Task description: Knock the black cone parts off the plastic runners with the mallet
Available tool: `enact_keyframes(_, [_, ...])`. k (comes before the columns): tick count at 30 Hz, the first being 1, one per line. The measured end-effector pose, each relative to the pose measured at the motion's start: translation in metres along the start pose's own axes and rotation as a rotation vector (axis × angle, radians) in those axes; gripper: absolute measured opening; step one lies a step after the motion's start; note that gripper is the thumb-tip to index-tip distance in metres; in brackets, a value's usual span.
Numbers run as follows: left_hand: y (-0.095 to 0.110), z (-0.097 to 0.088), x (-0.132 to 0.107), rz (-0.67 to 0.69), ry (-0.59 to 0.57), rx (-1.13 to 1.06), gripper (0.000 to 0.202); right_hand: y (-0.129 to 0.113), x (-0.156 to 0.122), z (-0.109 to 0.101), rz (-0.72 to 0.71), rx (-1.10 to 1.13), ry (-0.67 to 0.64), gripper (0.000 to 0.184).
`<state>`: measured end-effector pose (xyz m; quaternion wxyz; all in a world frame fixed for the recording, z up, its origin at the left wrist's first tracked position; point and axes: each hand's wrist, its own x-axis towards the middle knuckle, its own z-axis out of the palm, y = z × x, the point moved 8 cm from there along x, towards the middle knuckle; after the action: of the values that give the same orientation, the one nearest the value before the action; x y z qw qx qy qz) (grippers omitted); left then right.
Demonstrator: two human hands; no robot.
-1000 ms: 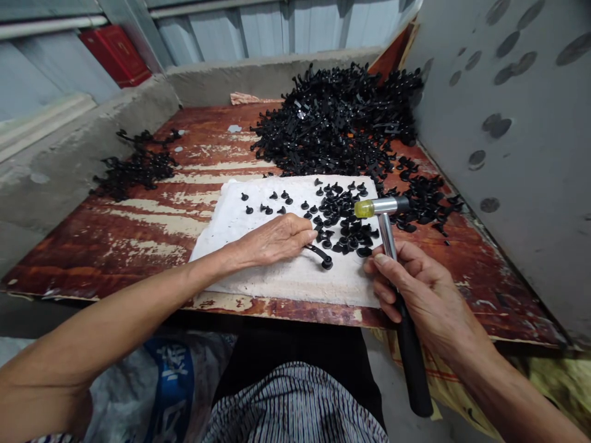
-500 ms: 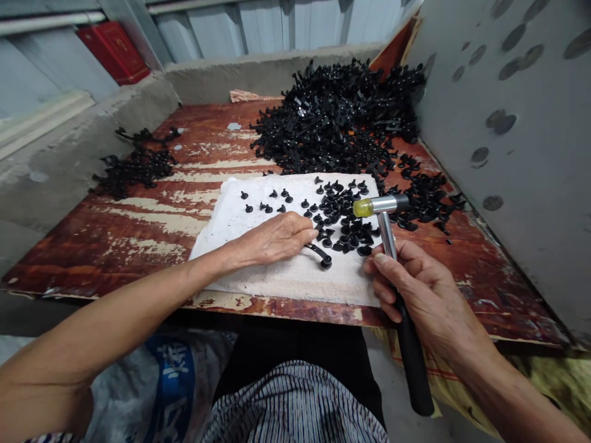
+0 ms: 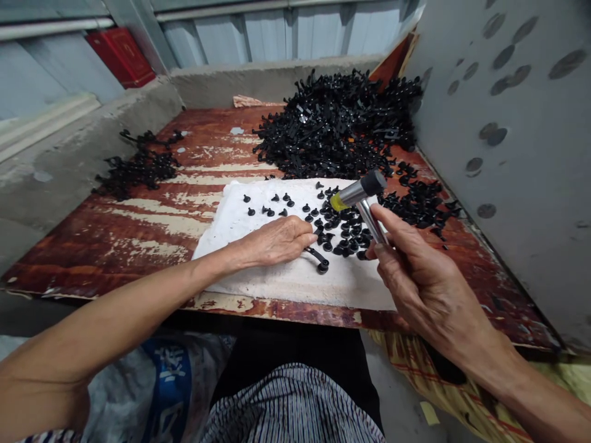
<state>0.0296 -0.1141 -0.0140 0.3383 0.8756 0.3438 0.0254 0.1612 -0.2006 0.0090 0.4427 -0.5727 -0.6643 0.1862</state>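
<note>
My left hand point(image 3: 277, 241) rests on a white pad point(image 3: 281, 277) and pinches the end of a black plastic strap point(image 3: 317, 257) whose round head lies on the pad. My right hand point(image 3: 415, 277) grips a small hammer point(image 3: 357, 194) with a metal head and a yellow face, held tilted above the pad to the right of the strap. Several small black studs point(image 3: 341, 227) lie scattered over the pad's far half.
A big heap of black plastic parts point(image 3: 339, 126) fills the far right of the worn red board point(image 3: 138, 227). A smaller heap point(image 3: 138, 169) lies at the far left. A grey wall point(image 3: 508, 154) stands close on the right, a concrete ledge point(image 3: 69, 160) on the left.
My right hand has raised and swung the hammer to the left, so its head now tilts above the studs. My left hand has kept still on the strap.
</note>
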Motion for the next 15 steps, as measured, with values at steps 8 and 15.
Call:
enact_keyframes(8, [-0.002, -0.001, -0.002, 0.015, 0.001, -0.012, 0.033, -0.024, 0.000, -0.001, -0.295, -0.268, -0.040, 0.059])
enact_keyframes(15, [-0.002, 0.003, -0.001, 0.035, -0.019, -0.029, 0.035, -0.021, -0.002, 0.014, -0.340, -0.389, -0.173, 0.056])
